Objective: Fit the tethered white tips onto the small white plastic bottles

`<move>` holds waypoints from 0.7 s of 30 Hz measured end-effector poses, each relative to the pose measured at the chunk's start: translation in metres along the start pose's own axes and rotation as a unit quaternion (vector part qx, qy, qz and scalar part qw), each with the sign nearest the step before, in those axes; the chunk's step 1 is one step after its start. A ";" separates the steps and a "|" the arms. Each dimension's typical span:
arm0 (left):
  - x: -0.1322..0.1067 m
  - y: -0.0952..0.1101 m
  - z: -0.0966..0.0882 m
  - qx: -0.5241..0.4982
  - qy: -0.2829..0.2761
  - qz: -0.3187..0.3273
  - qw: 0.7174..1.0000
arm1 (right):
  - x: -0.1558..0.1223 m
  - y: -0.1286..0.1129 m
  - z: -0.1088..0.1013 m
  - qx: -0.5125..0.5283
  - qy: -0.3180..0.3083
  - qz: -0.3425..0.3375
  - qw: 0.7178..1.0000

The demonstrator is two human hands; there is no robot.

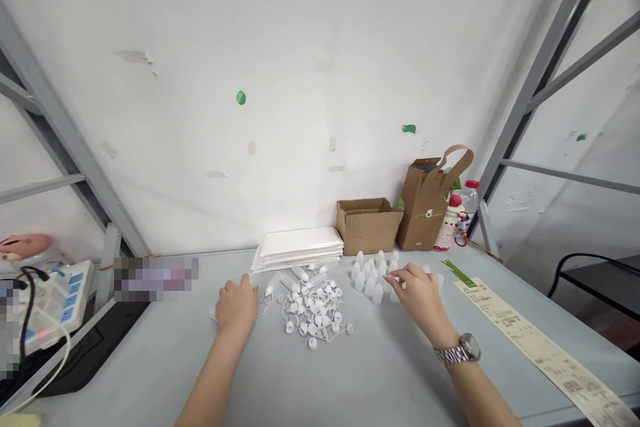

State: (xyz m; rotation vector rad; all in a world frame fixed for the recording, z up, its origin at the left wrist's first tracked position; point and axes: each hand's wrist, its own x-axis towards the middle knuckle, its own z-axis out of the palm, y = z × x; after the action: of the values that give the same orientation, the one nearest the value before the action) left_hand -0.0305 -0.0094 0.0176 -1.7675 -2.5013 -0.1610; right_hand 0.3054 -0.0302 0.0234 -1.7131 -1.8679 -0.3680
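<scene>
My left hand (237, 305) rests on the table left of the loose parts, back up and fingers curled. A bit of clear or whitish material shows at its outer edge; what lies under the fingers is hidden. My right hand (416, 291) is at the right side of a group of standing translucent white bottles (377, 293), thumb and fingertips pinched together. Anything between them is too small to make out. In the middle lies a heap of white caps with thin stems (315, 307). Several clear tubes (301, 273) lie along its back edge.
Behind stand a stack of white sheets or envelopes (300, 243), an open cardboard box (373, 230) and a brown paper bag (425, 213). A long printed paper strip (530, 333) runs along the right. On the left are a power strip (65, 300) and a black flat object (100, 343).
</scene>
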 end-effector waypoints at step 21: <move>0.005 0.001 0.005 -0.030 0.025 -0.046 0.998 | -0.022 -0.079 0.040 0.347 -0.271 0.002 0.898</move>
State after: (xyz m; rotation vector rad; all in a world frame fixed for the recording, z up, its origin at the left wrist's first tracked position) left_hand -0.0311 -0.0033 0.0137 -1.6482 -2.5703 -0.2843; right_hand 0.2201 -0.0368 -0.0079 -1.3728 -2.0039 0.7817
